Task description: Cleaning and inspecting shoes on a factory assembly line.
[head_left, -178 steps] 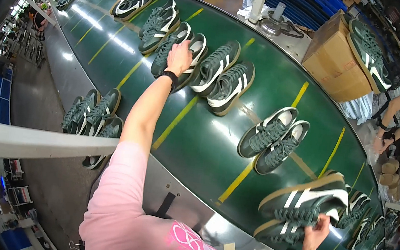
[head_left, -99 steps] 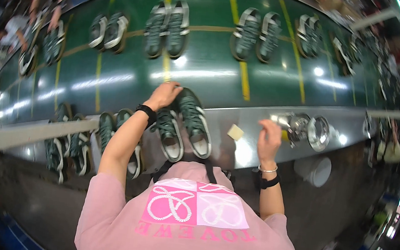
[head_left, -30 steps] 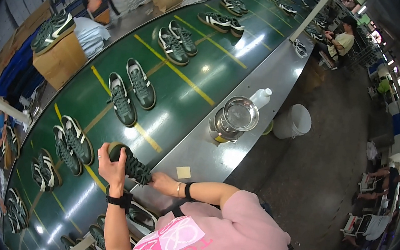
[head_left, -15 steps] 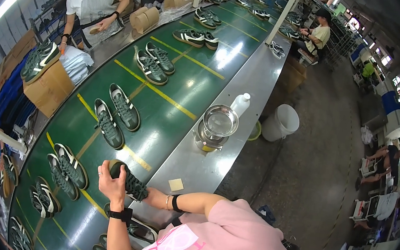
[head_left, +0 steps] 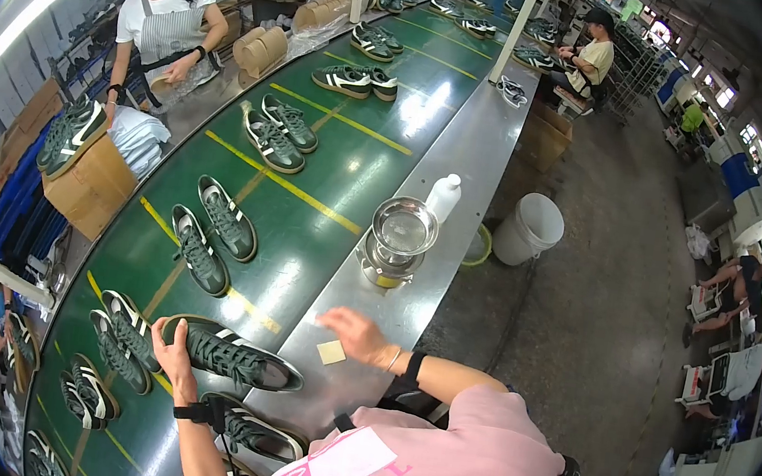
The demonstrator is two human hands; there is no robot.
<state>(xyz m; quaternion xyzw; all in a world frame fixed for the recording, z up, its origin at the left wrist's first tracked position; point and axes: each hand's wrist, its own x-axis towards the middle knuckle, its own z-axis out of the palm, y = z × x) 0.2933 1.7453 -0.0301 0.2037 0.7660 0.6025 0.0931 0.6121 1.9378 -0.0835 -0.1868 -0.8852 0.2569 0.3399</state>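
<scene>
My left hand (head_left: 175,357) grips a dark green sneaker (head_left: 238,356) by one end, its thumb on the upper. The sneaker lies sideways over the conveyor's near edge, laces up and opening toward the right. Off the sneaker, my right hand (head_left: 356,336) hovers above the metal ledge, fingers apart and nothing seen in them. Just below its fingers lies a small pale yellow square pad (head_left: 331,353). More green sneakers (head_left: 260,434) sit under the held one, partly hidden by it and my left forearm.
Pairs of sneakers (head_left: 201,249) stand along the green conveyor belt (head_left: 309,201). On the metal ledge (head_left: 441,255) are a steel dish dispenser (head_left: 404,231) and a white bottle (head_left: 444,196). A white bucket (head_left: 532,228) is on the floor. A co-worker (head_left: 165,21) stands across the belt.
My right hand has let go of the sneaker and moved right, over the ledge by the pad. The sneaker has turned from upright to lying lengthwise, still in my left hand.
</scene>
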